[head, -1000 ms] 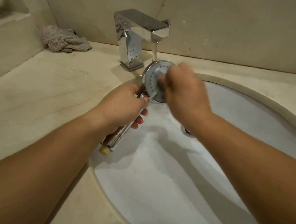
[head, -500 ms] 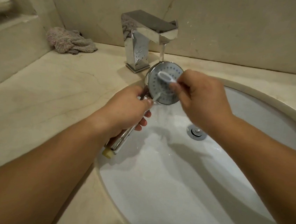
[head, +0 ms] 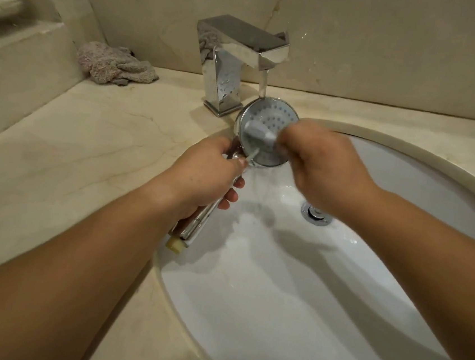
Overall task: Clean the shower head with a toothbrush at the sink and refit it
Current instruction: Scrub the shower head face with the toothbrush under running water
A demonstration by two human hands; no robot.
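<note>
Lying crumpled on the surface (head: pixel 59 137), far up and left of the left hand: a cloth (head: pixel 115 64).

Gripping the chrome handle of the shower head (head: pixel 269 115) with the left hand (head: pixel 204 176), fingers curled around it, thumb up near the neck. Handle slanting down past the palm, its cream end poking out below the wrist over the sink (head: pixel 408 156) rim. Round face of the head tilting up toward the camera, just above and right of the left hand, between both hands.

Standing behind the head, above the left hand: a square chrome tap (head: pixel 237 59), running a thin stream onto the top edge of the head. Water spilling off the lower edge into the basin.

Pinching a toothbrush (head: pixel 257 132) in the right hand (head: pixel 325 171), fingers closed around its handle, bristle end lying blurred across the face of the head, just left of the right hand's knuckles. Exact finger placement on the brush not clear through the blur.

Sitting in the basin just below the right hand, partly hidden by the wrist: a drain (head: pixel 316 214).
</note>
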